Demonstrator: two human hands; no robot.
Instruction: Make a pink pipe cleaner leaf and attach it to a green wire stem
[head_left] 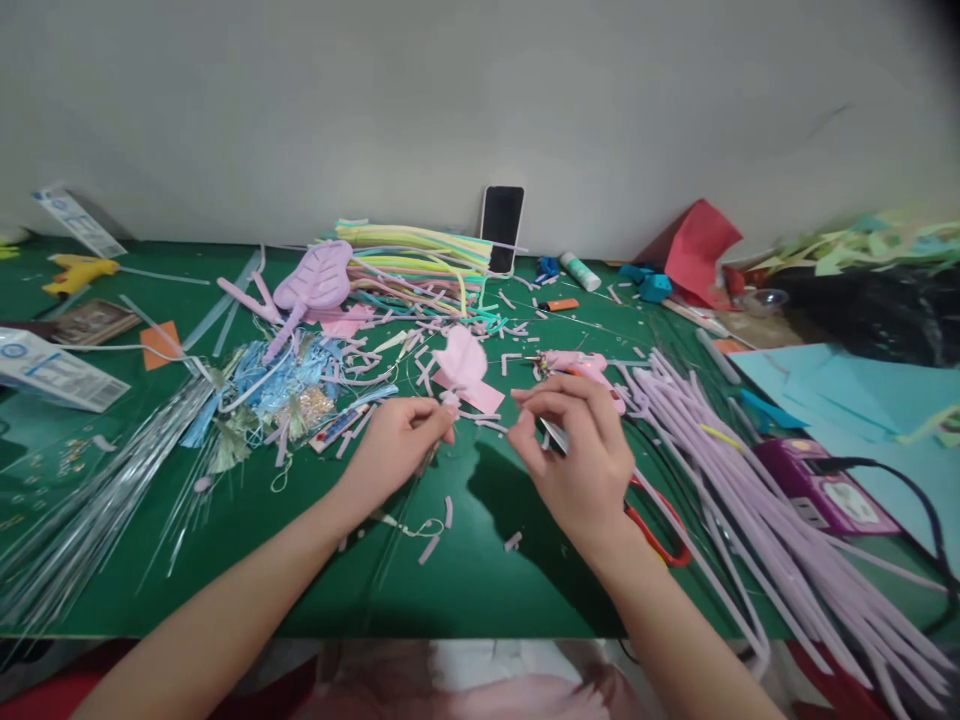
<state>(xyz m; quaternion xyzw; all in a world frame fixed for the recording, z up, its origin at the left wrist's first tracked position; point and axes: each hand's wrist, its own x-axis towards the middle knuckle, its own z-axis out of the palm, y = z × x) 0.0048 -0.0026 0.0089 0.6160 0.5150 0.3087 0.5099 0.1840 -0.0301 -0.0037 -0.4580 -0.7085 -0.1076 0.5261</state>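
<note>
My left hand [409, 440] is closed in a pinch around a thin stem at the middle of the table. Just above its fingertips is a pale pink petal-shaped piece [461, 357] with a small lilac bit at its base, seemingly on that stem. To the right, my right hand [574, 445] is raised with thumb and fingers drawn together; anything between them is too small to make out. Under that hand and wrist lie scissors with red handles [666, 548], partly hidden. A pink glue gun [577, 363] rests just beyond the right fingers.
Lilac foam-like strips [750, 490] spread at right beside a purple box with a cable [829, 487]. Silvery strands [112, 510], blue tassels [289, 375] and a lilac leaf-shaped fan [315, 275] lie left. A phone [502, 225] leans on the wall; lilac offcuts litter the green table.
</note>
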